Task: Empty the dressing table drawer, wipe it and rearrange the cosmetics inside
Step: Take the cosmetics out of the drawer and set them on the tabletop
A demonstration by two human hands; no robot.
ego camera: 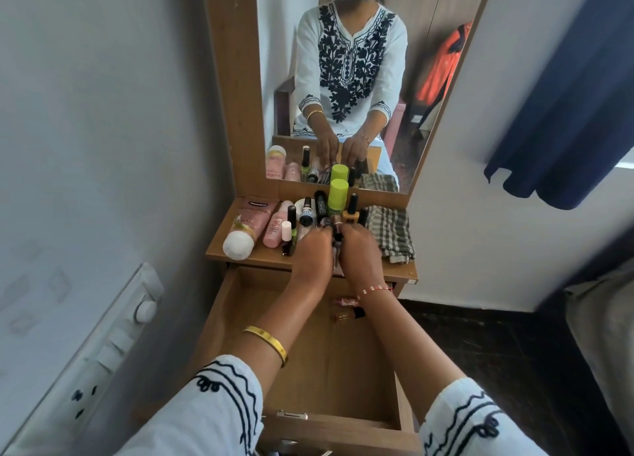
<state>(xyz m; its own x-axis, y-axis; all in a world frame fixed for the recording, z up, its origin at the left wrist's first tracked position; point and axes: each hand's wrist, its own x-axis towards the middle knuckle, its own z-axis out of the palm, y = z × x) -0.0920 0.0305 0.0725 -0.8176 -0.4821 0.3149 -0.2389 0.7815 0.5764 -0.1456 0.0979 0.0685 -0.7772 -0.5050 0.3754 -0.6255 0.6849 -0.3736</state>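
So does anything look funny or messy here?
A little. The pink tubes lie on their sides on the shelf while the small bottles stand up. Two small items are still in the open drawer, lying loose near its back. Nothing looks spilled or broken.

Drawer (pixel 310 359) matt wood laminate; checked cloth (pixel 391 232) woven (soft-looking); pink tube (pixel 248 225) glossy plastic.

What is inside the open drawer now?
The drawer holds two small cosmetics: a pinkish one and a brown bottle, near its back. Both forearms cover part of the floor there.
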